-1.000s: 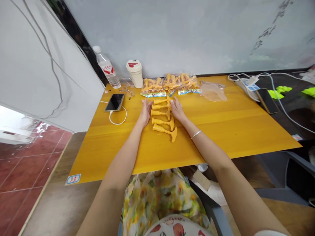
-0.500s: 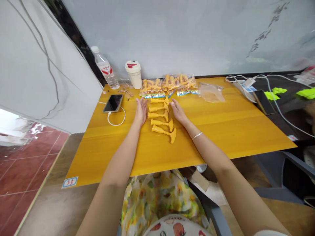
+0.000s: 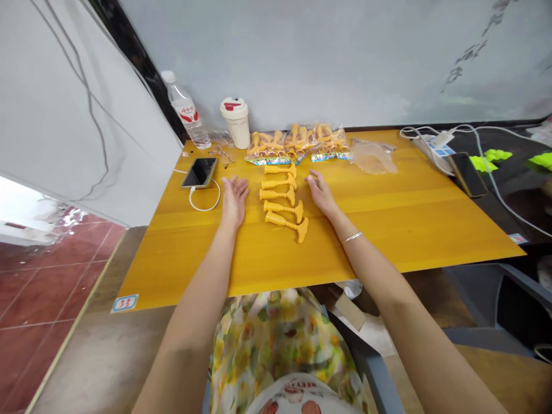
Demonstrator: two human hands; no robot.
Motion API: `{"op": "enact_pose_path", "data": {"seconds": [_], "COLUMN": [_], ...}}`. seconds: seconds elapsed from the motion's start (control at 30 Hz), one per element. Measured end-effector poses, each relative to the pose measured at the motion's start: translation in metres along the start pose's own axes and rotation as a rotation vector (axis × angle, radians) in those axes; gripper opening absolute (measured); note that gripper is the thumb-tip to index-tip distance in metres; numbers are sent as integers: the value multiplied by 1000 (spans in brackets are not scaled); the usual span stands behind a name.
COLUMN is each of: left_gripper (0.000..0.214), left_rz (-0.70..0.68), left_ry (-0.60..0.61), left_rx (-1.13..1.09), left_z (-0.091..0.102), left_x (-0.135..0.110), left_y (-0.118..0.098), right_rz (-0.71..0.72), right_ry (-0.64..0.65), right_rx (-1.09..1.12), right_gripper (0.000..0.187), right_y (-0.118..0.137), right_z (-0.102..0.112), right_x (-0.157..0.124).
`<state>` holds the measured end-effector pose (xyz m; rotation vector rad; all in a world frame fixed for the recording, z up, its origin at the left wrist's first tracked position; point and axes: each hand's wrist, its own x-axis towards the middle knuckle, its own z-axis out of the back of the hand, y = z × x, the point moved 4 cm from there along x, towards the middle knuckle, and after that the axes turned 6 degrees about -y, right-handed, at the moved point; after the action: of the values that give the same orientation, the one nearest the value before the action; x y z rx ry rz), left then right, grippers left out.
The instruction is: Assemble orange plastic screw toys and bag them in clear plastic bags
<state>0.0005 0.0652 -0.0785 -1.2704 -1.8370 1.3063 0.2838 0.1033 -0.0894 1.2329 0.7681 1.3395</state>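
Five yellow hammers [image 3: 276, 195]; bagged ones [image 3: 299, 139] indistinct.

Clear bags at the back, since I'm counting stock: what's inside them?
Yellow toys show through the clear bags, with colourful strips along the front. They overlap, so covered parts and the exact count cannot be seen.

A bottle [image 3: 187, 112] stands near a lidded cup [image 3: 237, 127] and a phone [image 3: 199, 172] (cable [image 3: 206, 210] attached).

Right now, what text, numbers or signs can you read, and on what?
"33": sticker on the near left corner of the table.
Too small or blurred to read: bottle label, whiteboard writing, bag labels, clothing print, right-hand sticker.
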Motion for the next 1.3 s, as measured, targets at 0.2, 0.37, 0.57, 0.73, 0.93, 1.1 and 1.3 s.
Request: {"op": "enact_pose_path", "data": {"seconds": [0.2,0.37,0.57,0.73,0.93,1.1,1.3], "left_gripper": [43,33,27,30,32,40,48], "left_rz": [-56,-60,-84,-80,-83,-117,-146], "left_ry": [123,157,187,222,236,269,290], "left_rx": [138,186,214,224,245,249,279], "left_z": [-10,-12,-14,-17,-16,-16,-16], "left_x": [1,2,2,-1,-1,-1,0], "left_y": [5,7,6,5,6,6,7], "right_rz": [215,392,613,645,643,694,592], "right_ry": [139,133,509,597,658,550,340], "right_rx": [-131,-248,-401,-453,-415,-446,-734], "right_gripper": [50,36,31,28,25,29,30], "right_y": [26,59,78,74,76,84,75], "right_z": [-3,-2,-29,-36,-40,-35,-17], "right_x": [-11,-28,-56,-60,-68,-67,-44]}}
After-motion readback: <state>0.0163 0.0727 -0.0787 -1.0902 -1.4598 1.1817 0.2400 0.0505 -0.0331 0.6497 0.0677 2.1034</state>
